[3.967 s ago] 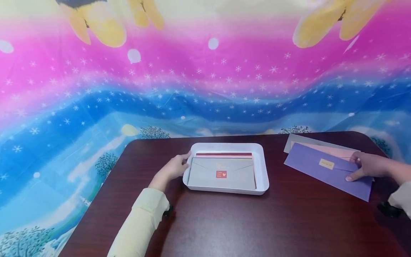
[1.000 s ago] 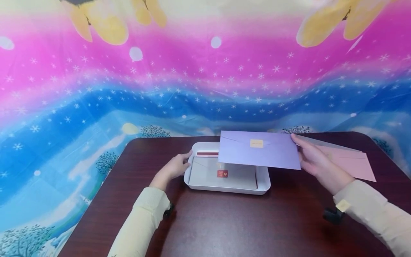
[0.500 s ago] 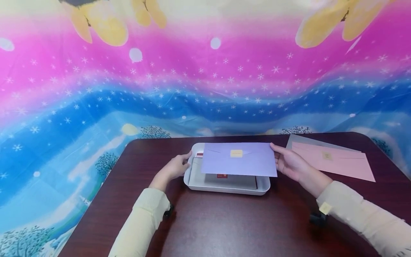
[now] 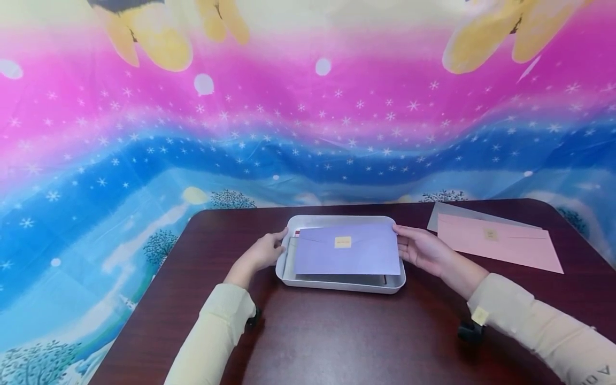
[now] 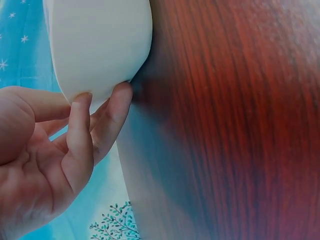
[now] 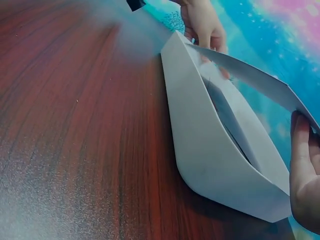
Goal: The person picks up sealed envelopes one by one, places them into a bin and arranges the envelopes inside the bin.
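Note:
A purple envelope (image 4: 346, 259) with a pale label is held by its right edge in my right hand (image 4: 425, 254), thumb on top and fingers beneath. It slants over the white tray (image 4: 340, 288), covering most of the grey envelope (image 4: 290, 262) inside. The right wrist view shows a gap between the raised purple envelope (image 6: 250, 72) and the tray's near rim. My left hand (image 4: 260, 252) holds the tray's left side. In the left wrist view its bent fingertips (image 5: 122, 92) lie against the tray's outer wall (image 5: 100, 45).
At the back right of the dark wooden table (image 4: 337, 337), a pink envelope (image 4: 505, 248) overlaps a grey envelope (image 4: 435, 214). A colourful printed cloth (image 4: 308, 133) hangs behind the table's far edge. Dark wrist devices sit under both cuffs.
My right hand has lifted the purple envelope off the pile on the right, carried it left and lowered it over the tray. The pink envelope is uncovered. My left hand stays put.

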Motion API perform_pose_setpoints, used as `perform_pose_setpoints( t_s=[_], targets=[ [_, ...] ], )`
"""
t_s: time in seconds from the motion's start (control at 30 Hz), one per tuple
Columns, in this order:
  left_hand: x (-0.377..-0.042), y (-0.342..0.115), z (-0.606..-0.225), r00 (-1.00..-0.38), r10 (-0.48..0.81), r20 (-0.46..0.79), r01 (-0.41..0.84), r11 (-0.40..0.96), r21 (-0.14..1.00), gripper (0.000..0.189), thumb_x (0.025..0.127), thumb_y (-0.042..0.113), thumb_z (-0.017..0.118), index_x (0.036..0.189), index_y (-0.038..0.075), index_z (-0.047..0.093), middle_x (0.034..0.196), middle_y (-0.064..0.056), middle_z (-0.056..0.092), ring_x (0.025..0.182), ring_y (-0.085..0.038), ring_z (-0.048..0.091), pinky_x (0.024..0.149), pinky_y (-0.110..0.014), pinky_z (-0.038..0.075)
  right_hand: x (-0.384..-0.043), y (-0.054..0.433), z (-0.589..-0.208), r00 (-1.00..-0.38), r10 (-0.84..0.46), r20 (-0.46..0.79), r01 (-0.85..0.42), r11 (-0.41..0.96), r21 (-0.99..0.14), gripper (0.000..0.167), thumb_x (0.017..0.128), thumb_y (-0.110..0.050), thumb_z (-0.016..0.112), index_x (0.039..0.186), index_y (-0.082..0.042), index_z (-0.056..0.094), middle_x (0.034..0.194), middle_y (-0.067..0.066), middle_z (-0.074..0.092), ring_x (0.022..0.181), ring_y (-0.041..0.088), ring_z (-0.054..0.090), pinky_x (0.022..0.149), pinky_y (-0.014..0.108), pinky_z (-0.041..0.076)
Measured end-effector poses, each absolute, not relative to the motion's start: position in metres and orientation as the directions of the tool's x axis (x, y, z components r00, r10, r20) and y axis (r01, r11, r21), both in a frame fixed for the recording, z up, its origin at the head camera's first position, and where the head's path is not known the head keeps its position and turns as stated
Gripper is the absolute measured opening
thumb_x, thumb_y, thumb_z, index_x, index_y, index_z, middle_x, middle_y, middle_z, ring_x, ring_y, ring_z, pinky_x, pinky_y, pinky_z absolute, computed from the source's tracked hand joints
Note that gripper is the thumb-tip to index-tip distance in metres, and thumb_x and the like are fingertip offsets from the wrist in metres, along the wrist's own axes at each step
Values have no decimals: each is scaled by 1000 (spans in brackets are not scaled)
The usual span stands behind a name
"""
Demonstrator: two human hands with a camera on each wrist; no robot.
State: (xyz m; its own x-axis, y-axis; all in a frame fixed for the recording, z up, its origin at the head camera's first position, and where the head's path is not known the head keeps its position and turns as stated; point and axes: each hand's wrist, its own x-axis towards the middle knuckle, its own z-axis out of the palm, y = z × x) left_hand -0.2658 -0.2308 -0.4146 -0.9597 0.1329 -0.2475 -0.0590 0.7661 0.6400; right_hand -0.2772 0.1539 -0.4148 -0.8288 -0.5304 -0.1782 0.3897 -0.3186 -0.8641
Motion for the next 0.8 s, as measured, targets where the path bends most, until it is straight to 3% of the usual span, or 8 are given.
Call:
perform_pose_setpoints(
  t_s=[0.13,0.23,0.37,0.43,0.53,0.63,0.7,0.8],
  targets=[
    [-265,-230,-414,-959,129,-252,-65,765,641,60,106,6,53,162,12,30,131,-24,61,82,-18,57,75,-34,55,-277,151,-416,-813,-551,-186,389,-278,-878,24,112,-13,40,108,-12,64,105,4,71,99,11,68,88,27,55],
    [-265,-230,-414,-960,126,-251,-67,764,642,60,106,6,53,162,12,30,128,-23,62,80,-18,56,76,-34,55,-277,150,-417,-810,-554,-192,378,-243,-893,20,111,-11,41,121,-3,57,107,4,71,101,11,68,89,28,55],
    [-266,-230,-415,-958,121,-259,-81,754,652,60,106,5,52,162,12,30,127,-23,62,80,-19,57,77,-35,56,-277,150,-417,-813,-543,-209,355,-179,-918,49,109,-7,43,150,15,26,109,0,68,101,9,67,90,28,55],
    [-266,-230,-415,-958,119,-260,-85,750,656,60,107,5,51,162,12,30,130,-24,62,87,-19,60,79,-36,58,-277,150,-416,-816,-534,-222,348,-147,-926,64,108,-5,44,155,18,7,110,-2,66,100,7,66,90,27,55],
    [-265,-230,-415,-958,121,-260,-85,745,662,60,107,5,51,162,11,29,131,-25,61,91,-20,60,81,-38,58,-276,151,-413,-816,-530,-231,330,-100,-939,70,108,-5,44,157,14,-2,127,10,60,102,6,65,92,27,53],
    [-265,-230,-415,-957,127,-260,-83,740,668,60,107,5,51,162,11,29,133,-26,60,85,-21,60,81,-38,58,-275,152,-410,-813,-530,-240,321,-65,-945,68,109,-7,43,159,10,1,153,29,38,118,13,61,97,29,51],
    [-266,-230,-415,-956,130,-262,-83,738,670,60,107,5,50,162,11,28,134,-27,59,85,-21,59,82,-38,58,-274,154,-408,-807,-540,-239,315,-52,-948,68,109,-9,41,160,8,0,164,32,15,135,26,49,101,31,49],
    [-266,-230,-414,-955,134,-265,-82,739,669,60,107,5,50,162,11,28,137,-27,57,92,-21,61,82,-38,58,-272,155,-405,-804,-544,-239,317,-52,-947,67,109,-9,40,160,7,-1,166,30,1,148,38,26,104,32,47]
  ],
)
